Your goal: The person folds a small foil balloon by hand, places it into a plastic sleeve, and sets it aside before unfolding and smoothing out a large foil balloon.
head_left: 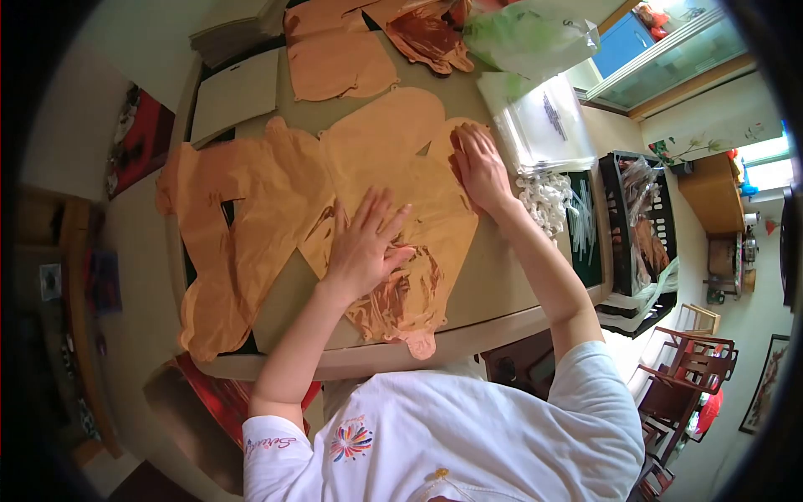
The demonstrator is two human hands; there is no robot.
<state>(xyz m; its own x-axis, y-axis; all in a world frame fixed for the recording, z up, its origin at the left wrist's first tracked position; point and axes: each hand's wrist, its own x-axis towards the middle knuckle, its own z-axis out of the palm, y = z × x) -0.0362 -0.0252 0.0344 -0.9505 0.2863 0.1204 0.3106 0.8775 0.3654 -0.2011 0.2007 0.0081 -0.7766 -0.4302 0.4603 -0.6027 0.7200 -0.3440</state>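
Observation:
A flat, uninflated copper-coloured foil balloon (pixel 385 142) lies in front of me, its lower part creased and shiny. My left hand (pixel 368 247) rests on its middle with the fingers spread. On the balloon's right edge lies my right hand (pixel 483 167), its fingers stretched out flat and close together. Neither hand grips anything. Another flat foil balloon (pixel 251 217) with a slit in it lies to the left and meets the first one. Beyond them is a further foil balloon (pixel 339 63), beside a crumpled, shinier foil piece (pixel 427 38).
Clear plastic bags (pixel 544 125) are stacked at the right, below a green-and-white plastic bag (pixel 527 38). White ribbon-like coils (pixel 545 201) and thin straws (pixel 583 222) lie nearer. A black crate (pixel 617 192) stands beyond the table's right edge. Grey cardboard (pixel 234 96) lies at the back left.

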